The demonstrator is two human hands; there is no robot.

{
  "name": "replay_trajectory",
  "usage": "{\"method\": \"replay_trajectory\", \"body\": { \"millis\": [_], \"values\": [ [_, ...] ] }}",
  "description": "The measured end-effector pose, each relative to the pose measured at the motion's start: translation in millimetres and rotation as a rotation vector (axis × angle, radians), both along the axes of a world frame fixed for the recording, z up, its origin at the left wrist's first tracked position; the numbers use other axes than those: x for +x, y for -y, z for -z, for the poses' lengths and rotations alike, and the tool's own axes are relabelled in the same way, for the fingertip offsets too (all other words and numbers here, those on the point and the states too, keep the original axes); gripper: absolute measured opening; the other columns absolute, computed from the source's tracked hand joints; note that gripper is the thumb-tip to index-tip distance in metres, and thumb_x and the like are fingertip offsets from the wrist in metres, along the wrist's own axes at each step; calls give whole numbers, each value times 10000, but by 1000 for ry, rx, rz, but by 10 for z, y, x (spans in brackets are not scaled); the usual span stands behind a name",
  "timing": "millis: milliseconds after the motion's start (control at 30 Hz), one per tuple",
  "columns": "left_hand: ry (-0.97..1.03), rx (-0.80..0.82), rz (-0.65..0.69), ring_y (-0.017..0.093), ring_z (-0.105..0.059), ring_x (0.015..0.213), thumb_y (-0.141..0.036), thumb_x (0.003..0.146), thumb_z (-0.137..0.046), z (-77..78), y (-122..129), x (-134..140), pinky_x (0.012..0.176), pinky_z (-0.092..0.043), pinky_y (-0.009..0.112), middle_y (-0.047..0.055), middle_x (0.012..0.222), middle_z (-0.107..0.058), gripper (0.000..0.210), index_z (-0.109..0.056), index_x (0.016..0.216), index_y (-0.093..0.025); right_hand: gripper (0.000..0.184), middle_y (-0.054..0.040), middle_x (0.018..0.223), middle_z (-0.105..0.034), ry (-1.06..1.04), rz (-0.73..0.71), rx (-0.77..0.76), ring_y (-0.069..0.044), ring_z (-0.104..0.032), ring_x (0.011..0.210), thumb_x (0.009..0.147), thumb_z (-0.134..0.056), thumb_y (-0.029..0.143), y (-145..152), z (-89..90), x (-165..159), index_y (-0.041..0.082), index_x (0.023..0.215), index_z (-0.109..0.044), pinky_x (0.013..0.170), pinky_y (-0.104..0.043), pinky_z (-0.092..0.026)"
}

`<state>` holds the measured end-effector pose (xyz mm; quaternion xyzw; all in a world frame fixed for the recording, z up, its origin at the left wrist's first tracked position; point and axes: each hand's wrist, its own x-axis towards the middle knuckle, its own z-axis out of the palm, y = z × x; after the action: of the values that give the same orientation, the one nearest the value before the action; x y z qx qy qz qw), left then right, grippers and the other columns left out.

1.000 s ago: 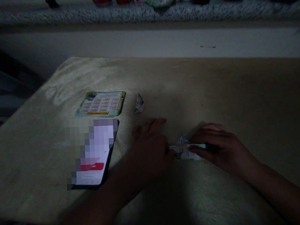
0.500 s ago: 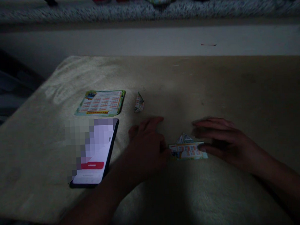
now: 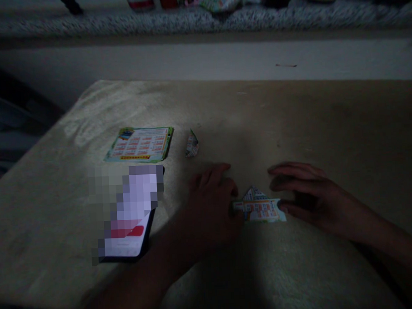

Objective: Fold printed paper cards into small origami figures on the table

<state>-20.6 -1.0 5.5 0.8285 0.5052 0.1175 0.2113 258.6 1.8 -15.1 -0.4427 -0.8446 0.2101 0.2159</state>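
A small printed paper (image 3: 262,210), folded into a flat strip with a triangular peak along its far edge, lies on the table between my hands. My left hand (image 3: 213,204) covers its left end, thumb on the strip and index finger curled close by, while the other fingers reach forward over the table. At the opposite end, the thumb of my right hand (image 3: 306,191) touches the right edge. The fingers of that hand are stretched out, apart from the thumb. A small folded paper piece (image 3: 192,145) with a pointed top sits farther off, beyond my left hand.
Left of the folded piece lies a stack of printed calendar cards (image 3: 139,144). A phone (image 3: 133,244) with a lit, partly blurred screen rests beside my left forearm. Behind the table (image 3: 293,109), a speckled stone ledge (image 3: 101,23) carries several containers and a printed packet (image 3: 221,0).
My left hand has shifted right, farther over the strip's left end. My right hand stays at the right edge, with little movement. The whole view has tilted slightly.
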Motion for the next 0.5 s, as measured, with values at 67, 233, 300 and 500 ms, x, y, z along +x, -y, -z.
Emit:
{"method": "replay_trajectory", "body": {
  "millis": [67, 233, 300, 500],
  "values": [
    [12, 33, -6, 333, -388, 1428, -354, 833, -696, 20, 27, 78, 1151, -297, 544, 152, 1517, -472, 288, -633, 1063, -193, 253, -86, 1380, -623, 16, -18, 7, -351, -534, 1321, 872, -710, 262, 13, -11, -31, 284, 1123, -688, 1044, -611, -430],
    [53, 56, 39, 306, -409, 1407, -325, 881, -657, 85, 62, 191, 1159, -294, 496, 141, 1498, -490, 311, -608, 1150, -177, 337, -106, 1368, -610, 24, -42, 32, -335, -530, 1310, 859, -739, 256, 31, 9, -153, 260, 1184, -649, 1045, -567, -438],
    [66, 66, 19, 305, -425, 1391, -325, 887, -656, 112, 61, 199, 1154, -300, 491, 142, 1467, -519, 319, -604, 1162, -171, 319, -97, 1326, -635, 5, -33, 44, -317, -551, 1282, 858, -743, 241, 33, 25, -204, 257, 1163, -653, 1045, -546, -438],
    [111, 54, -12, 294, -455, 1370, -316, 889, -670, 154, 28, 221, 1147, -306, 494, 133, 1456, -533, 311, -617, 1162, -177, 377, -123, 1312, -640, -2, 28, 86, -316, -583, 1247, 855, -748, 255, 38, 42, -278, 227, 1214, -637, 1037, -534, -449]
  ]
}}
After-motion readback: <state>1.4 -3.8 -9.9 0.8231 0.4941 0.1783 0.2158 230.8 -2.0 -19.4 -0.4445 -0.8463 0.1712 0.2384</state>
